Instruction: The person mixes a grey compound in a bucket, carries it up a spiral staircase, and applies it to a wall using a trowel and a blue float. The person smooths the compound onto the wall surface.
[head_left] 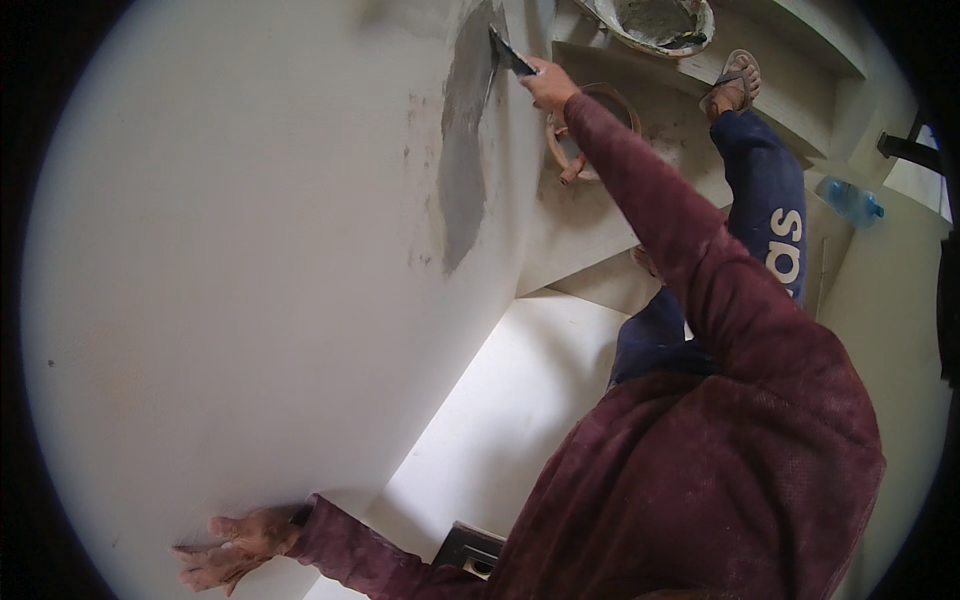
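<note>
My right hand is stretched far forward, closed round a dark-handled putty knife. The blade meets the wall near the top of a long grey patch of filler. Ragged edges and dark smudges border this patch on the pale wall. At the lower left my left hand is against the wall, its fingers spread and holding nothing. Whitish dust or filler marks its fingers.
Pale stair steps wind along the right. A filler-smeared bucket stands on them, near a round brown-rimmed object. My sandalled foot rests on a step. Nearby lies a clear bluish plastic bottle. A black object sits below my left arm.
</note>
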